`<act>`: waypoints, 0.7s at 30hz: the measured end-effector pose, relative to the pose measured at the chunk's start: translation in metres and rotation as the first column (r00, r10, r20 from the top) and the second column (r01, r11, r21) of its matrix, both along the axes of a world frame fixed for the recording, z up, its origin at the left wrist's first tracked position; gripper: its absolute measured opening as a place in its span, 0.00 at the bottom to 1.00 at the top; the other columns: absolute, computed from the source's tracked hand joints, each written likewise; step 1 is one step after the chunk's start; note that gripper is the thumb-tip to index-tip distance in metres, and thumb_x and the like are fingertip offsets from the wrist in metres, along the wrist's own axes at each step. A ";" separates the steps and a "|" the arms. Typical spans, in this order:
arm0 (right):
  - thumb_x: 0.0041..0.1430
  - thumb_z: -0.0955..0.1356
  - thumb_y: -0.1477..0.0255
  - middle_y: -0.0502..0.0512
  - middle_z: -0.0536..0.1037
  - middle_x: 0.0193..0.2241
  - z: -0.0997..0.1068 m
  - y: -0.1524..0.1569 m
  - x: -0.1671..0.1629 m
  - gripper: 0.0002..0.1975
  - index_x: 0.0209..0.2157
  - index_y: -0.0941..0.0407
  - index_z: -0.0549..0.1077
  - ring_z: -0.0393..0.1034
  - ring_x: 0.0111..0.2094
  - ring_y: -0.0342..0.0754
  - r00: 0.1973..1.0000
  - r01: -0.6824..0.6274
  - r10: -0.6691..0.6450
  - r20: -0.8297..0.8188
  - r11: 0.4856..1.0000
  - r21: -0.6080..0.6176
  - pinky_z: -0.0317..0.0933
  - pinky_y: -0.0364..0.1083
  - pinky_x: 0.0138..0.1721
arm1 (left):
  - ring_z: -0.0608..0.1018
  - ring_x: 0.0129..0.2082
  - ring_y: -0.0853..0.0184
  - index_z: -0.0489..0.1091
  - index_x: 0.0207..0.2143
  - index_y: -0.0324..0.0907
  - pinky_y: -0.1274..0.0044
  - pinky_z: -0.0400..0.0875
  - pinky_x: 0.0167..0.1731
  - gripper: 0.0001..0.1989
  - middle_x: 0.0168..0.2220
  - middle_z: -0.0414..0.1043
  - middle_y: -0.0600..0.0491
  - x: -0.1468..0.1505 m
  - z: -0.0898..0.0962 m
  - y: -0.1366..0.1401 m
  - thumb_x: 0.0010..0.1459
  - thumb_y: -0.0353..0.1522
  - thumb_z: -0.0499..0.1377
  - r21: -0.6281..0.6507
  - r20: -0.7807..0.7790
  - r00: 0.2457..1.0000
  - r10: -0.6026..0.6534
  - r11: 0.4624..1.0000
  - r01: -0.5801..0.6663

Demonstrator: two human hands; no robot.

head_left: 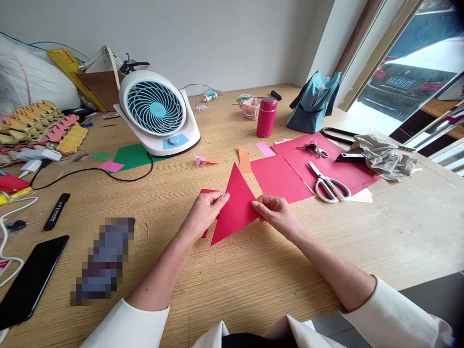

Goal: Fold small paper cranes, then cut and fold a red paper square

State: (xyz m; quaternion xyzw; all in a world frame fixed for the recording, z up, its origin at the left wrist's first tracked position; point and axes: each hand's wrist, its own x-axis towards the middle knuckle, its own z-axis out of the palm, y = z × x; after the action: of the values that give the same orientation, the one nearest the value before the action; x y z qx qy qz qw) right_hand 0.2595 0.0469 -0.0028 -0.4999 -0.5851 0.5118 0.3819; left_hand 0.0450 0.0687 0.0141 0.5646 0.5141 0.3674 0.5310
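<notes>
A red paper triangle (235,205) is held up between my two hands over the wooden table. My left hand (206,210) pinches its left edge between thumb and fingers. On the right, my right hand (273,212) grips the paper near its right corner, thumb on top. Behind my left hand lies a smaller piece of red paper (205,233), partly hidden by the hand and the triangle. Large red sheets (281,179) lie beyond my right hand, with white-handled scissors (328,183) resting on them.
A white and blue fan (157,113) stands at the back left, its black cable (126,180) curving over the table. A pink flask (266,117) and a teal bag (313,104) stand at the back. At left lie a black marker (57,211) and a phone (32,278).
</notes>
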 end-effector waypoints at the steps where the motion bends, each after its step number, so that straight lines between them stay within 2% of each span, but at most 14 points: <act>1: 0.59 0.66 0.48 0.47 0.67 0.17 -0.001 0.001 0.001 0.24 0.24 0.55 0.68 0.58 0.20 0.41 1.000 0.003 -0.003 0.005 1.000 0.010 0.51 0.43 0.24 | 0.65 0.19 0.73 0.63 0.21 0.41 0.81 0.60 0.19 0.23 0.20 0.63 0.58 0.000 0.000 0.000 0.56 0.49 0.61 0.002 -0.008 1.000 -0.014 1.000 0.014; 5: 0.61 0.66 0.52 0.46 0.64 0.16 -0.003 0.005 0.005 0.23 0.22 0.55 0.66 0.55 0.20 0.41 0.996 0.081 -0.085 0.040 0.994 0.073 0.48 0.43 0.23 | 0.71 0.22 0.72 0.71 0.30 0.40 0.80 0.67 0.23 0.18 0.24 0.70 0.56 0.001 0.003 -0.001 0.56 0.47 0.61 0.016 -0.024 0.999 -0.034 0.999 0.034; 9: 0.61 0.67 0.60 0.46 0.63 0.17 -0.005 0.012 0.014 0.17 0.25 0.57 0.70 0.56 0.21 0.40 0.970 0.151 -0.181 0.164 0.972 0.180 0.49 0.43 0.25 | 0.74 0.27 0.70 0.74 0.36 0.38 0.81 0.67 0.23 0.13 0.29 0.74 0.53 -0.001 0.012 0.000 0.56 0.40 0.62 0.103 -0.071 0.997 -0.002 0.995 0.010; 12: 0.59 0.68 0.68 0.46 0.64 0.18 -0.010 0.020 0.021 0.10 0.29 0.59 0.75 0.57 0.23 0.41 0.900 0.196 -0.292 0.325 0.934 0.298 0.50 0.43 0.28 | 0.74 0.29 0.72 0.74 0.36 0.37 0.82 0.68 0.26 0.10 0.31 0.74 0.52 -0.002 0.022 -0.007 0.58 0.36 0.60 0.136 -0.064 0.998 0.009 0.991 -0.001; 15: 0.58 0.69 0.72 0.46 0.68 0.20 -0.019 0.027 0.026 0.07 0.35 0.59 0.78 0.58 0.23 0.42 0.831 0.205 -0.361 0.424 0.906 0.370 0.52 0.44 0.30 | 0.74 0.28 0.72 0.74 0.35 0.39 0.81 0.68 0.27 0.10 0.32 0.74 0.52 -0.008 0.036 -0.030 0.58 0.37 0.61 0.084 -0.089 0.995 -0.039 0.995 0.046; 17: 0.57 0.69 0.73 0.47 0.70 0.21 -0.024 0.030 0.028 0.08 0.38 0.59 0.79 0.60 0.24 0.43 0.817 0.202 -0.371 0.441 0.901 0.385 0.54 0.44 0.31 | 0.73 0.27 0.71 0.73 0.31 0.39 0.80 0.68 0.28 0.11 0.29 0.74 0.53 -0.019 0.047 -0.059 0.59 0.38 0.60 0.020 -0.176 0.975 -0.138 0.989 0.144; 18: 0.57 0.69 0.73 0.47 0.70 0.21 -0.026 0.030 0.028 0.08 0.38 0.59 0.79 0.60 0.24 0.43 0.818 0.199 -0.372 0.438 0.898 0.392 0.55 0.44 0.32 | 0.73 0.27 0.71 0.73 0.29 0.40 0.79 0.68 0.28 0.13 0.28 0.74 0.53 -0.026 0.052 -0.078 0.60 0.39 0.58 -0.059 -0.228 0.944 -0.238 0.971 0.231; 19: 0.57 0.69 0.73 0.47 0.70 0.21 -0.028 0.031 0.029 0.09 0.39 0.59 0.79 0.60 0.24 0.44 0.825 0.196 -0.371 0.426 0.895 0.400 0.55 0.44 0.32 | 0.73 0.26 0.70 0.73 0.28 0.40 0.79 0.67 0.28 0.14 0.27 0.74 0.53 -0.035 0.055 -0.099 0.61 0.40 0.57 -0.154 -0.259 0.901 -0.348 0.936 0.317; 21: 0.58 0.67 0.73 0.47 0.69 0.20 -0.030 0.031 0.029 0.10 0.39 0.59 0.78 0.61 0.24 0.44 0.856 0.185 -0.352 0.379 0.893 0.411 0.55 0.44 0.33 | 0.73 0.27 0.69 0.74 0.27 0.42 0.78 0.66 0.28 0.17 0.27 0.75 0.54 -0.052 0.056 -0.144 0.62 0.41 0.55 -0.335 -0.318 0.762 -0.564 0.819 0.466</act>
State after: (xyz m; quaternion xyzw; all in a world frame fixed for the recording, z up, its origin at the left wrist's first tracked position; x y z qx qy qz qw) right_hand 0.2888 0.0782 -0.0328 -0.6026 -0.6631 0.2088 0.3918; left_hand -0.0072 -0.0751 0.0697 0.6806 0.4755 0.0179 0.5572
